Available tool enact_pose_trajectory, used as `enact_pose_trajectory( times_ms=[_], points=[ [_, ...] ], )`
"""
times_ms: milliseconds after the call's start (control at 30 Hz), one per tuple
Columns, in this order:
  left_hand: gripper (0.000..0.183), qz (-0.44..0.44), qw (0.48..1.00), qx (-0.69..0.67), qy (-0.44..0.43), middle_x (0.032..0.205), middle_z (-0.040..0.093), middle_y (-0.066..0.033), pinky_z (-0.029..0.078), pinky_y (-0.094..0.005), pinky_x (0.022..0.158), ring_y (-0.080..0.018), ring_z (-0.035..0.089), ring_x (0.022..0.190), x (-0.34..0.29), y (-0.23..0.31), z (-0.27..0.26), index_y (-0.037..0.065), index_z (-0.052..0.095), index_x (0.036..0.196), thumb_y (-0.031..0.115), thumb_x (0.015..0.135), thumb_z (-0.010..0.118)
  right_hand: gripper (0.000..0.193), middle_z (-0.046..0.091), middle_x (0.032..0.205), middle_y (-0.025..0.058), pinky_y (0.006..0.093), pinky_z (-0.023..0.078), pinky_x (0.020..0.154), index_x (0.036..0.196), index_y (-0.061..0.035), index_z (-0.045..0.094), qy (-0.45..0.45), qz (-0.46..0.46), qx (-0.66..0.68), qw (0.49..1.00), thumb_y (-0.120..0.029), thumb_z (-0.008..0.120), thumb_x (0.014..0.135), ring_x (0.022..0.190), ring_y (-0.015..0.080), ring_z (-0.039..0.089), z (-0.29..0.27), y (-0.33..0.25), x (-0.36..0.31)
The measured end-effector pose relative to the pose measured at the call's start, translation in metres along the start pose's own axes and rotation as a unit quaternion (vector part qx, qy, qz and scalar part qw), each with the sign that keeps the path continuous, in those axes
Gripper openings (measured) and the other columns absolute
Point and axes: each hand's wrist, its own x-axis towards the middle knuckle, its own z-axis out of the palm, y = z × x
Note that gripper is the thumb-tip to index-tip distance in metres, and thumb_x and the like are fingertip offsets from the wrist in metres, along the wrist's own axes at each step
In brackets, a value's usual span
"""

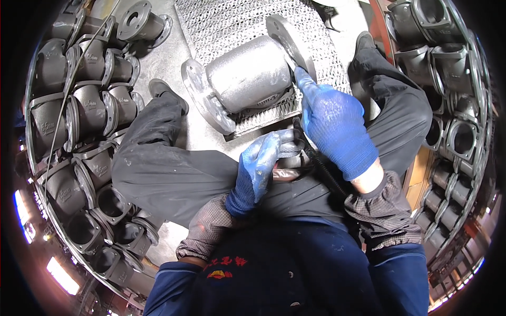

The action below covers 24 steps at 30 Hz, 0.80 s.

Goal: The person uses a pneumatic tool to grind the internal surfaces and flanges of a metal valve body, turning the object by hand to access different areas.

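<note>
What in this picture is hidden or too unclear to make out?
- Head view: the tool's working tip, covered by the right hand against the grey flanged casting.
- The tool's body, mostly wrapped by the left hand; only part of its black hose shows.
- The casting's underside, resting on the metal mesh.
- Stacked castings at both sides, bent and cut off by the round rim.

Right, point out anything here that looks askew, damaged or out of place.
Nothing looks damaged or spilled. The grey flanged casting lies on its side, skewed across the mesh grate, under the right hand. The left hand grips a tool with a black hose. Dark castings sit stacked on both sides.
</note>
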Motion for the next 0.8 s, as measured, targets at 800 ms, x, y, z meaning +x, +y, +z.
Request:
enact_pose_trajectory(
  times_ms=[800],
  points=[
    [0.061,0.014,1.000,0.014,-0.001,0.107,0.059,-0.0207,0.052,-0.0336,0.068,-0.0293,0.063,0.082,0.002,-0.001,-0.009,-0.011,0.047,0.113,0.010,0.064,0.076,0.045,0.060,0.072,0.0158,0.0377,0.051,0.058,0.123,-0.0108,0.054,0.019,0.052,0.024,0.998,-0.002,0.054,0.079,0.062,0.0288,0.061,0.005,-0.013,0.002]
  ],
)
